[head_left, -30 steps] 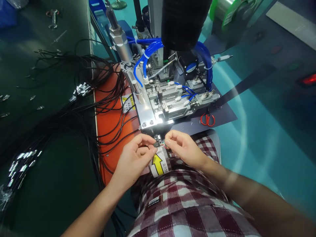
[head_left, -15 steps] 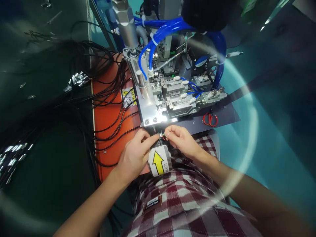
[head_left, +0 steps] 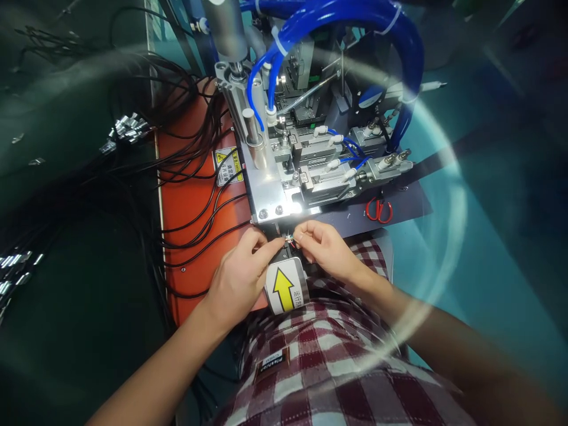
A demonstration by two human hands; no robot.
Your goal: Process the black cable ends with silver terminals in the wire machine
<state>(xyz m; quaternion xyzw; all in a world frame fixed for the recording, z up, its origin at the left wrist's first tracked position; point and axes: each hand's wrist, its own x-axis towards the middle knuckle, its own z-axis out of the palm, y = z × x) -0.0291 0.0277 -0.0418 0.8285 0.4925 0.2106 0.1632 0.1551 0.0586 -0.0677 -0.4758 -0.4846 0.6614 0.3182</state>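
Between my fingertips sits a small cable end with thin coloured wires (head_left: pixel 289 239), just in front of the machine's metal plate (head_left: pixel 270 198). My left hand (head_left: pixel 242 266) is closed, its thumb and forefinger pressed at the left side of the wire end. From the right, my right hand (head_left: pixel 323 247) pinches the thin wires. Fine details at the fingertips are too small to make out. Below the wires is a white guard with a yellow arrow (head_left: pixel 284 290). A dark track (head_left: pixel 284 251) lies under my fingers.
Black cables (head_left: pixel 199 160) run across the orange base (head_left: pixel 190 207) on the left, with shiny metal-ended bundles (head_left: pixel 128 130) beyond. Blue air hoses (head_left: pixel 337 18) arch over the machine. Red-handled scissors (head_left: pixel 379 210) lie on the dark board (head_left: pixel 408 204) at right.
The camera view has shifted slightly, so the machine appears a little higher and larger. Both hands stay at the wires, with the right fingers slightly nearer the left ones.
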